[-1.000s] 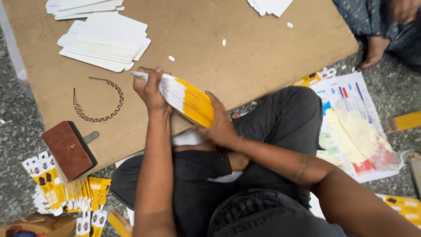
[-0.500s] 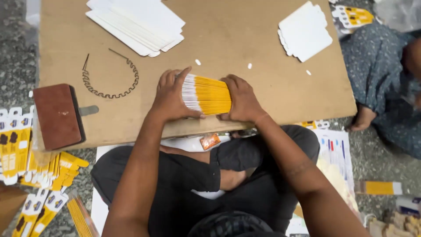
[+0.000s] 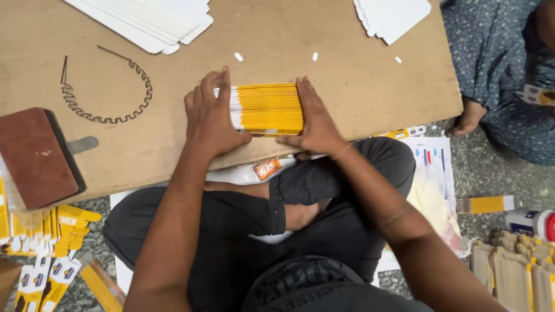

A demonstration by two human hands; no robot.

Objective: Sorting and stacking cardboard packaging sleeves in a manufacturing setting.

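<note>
While both hands, left hand (image 3: 211, 118) and right hand (image 3: 315, 118), squeezed the thick stack of yellow-and-white cards (image 3: 267, 108) mid-frame, it rested on the brown board surface (image 3: 358, 86).

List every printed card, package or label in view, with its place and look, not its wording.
Yellow-and-white card stack: on the board, pressed between left hand and right hand.
Yellow printed cards: floor, lower left, fanned.
White blank cards: board's top edge.
Colour-printed sheet: floor, right of the knee.
White bottle, red cap: far right.
</note>
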